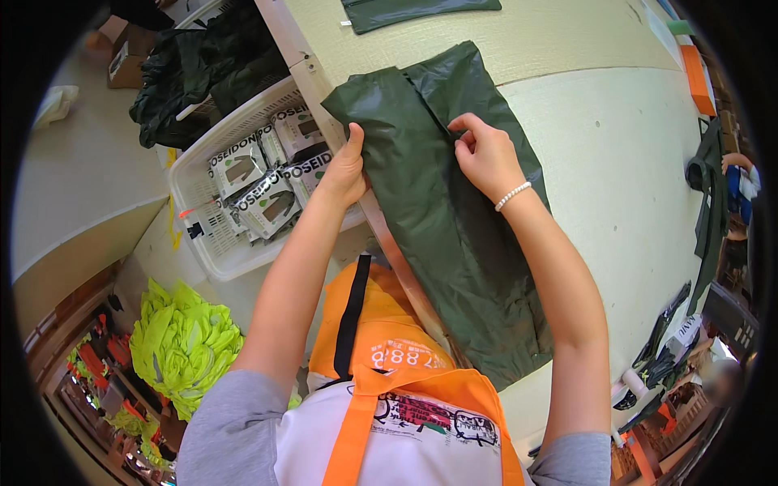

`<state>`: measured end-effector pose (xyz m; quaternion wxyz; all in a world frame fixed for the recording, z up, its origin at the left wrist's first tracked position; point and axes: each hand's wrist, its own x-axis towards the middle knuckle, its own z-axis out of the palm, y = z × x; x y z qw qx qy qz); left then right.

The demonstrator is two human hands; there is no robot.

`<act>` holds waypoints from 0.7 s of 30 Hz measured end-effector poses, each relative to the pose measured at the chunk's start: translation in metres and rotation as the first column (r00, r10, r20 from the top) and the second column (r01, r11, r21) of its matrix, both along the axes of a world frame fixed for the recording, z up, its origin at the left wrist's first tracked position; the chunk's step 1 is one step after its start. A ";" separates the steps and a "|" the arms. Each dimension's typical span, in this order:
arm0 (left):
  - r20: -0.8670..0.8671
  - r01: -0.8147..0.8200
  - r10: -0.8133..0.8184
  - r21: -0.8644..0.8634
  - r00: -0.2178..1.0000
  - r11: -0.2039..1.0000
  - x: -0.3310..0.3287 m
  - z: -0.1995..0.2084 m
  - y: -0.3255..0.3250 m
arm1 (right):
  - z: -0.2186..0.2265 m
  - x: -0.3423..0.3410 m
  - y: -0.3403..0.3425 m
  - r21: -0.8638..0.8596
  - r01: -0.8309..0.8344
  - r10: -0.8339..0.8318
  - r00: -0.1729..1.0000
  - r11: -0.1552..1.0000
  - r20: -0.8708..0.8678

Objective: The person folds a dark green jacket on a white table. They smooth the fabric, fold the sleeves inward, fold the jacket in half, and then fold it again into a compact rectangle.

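Observation:
A dark green, glossy rain garment (438, 235) lies lengthwise on the table, with a long fold or opening running down from its far end. My left hand (348, 172) is at its left edge, thumb up; the fingers curl at the edge and are partly hidden. Over the upper middle of the garment, my right hand (486, 154) is closed in a pinch at the dark fold, thumb and index finger together. A bracelet of white beads (514, 196) circles my right wrist.
Left of the table stands a white plastic basket (219, 261) with several packaged garments (271, 202). Behind it is a heap of dark green garments (203, 69). Bright yellow-green fabric (180, 344) is piled at lower left. Another folded green piece (421, 10) lies at the table's far end.

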<state>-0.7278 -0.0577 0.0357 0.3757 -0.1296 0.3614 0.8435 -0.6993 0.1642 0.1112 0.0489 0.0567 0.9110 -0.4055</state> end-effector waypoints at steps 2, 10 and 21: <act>0.008 -0.020 0.020 -0.013 1.000 1.000 -0.003 0.004 0.001 | -0.007 -0.001 -0.003 0.062 0.056 -0.052 0.996 0.996 -0.073; 0.027 -0.023 0.021 0.074 0.999 0.997 -0.003 0.000 -0.004 | -0.021 0.003 -0.024 0.137 0.114 -0.102 0.990 0.984 -0.093; -0.309 -0.081 -0.082 -0.480 0.947 0.874 0.027 0.022 0.003 | -0.020 -0.010 -0.008 0.020 0.215 -0.213 0.974 0.976 -0.081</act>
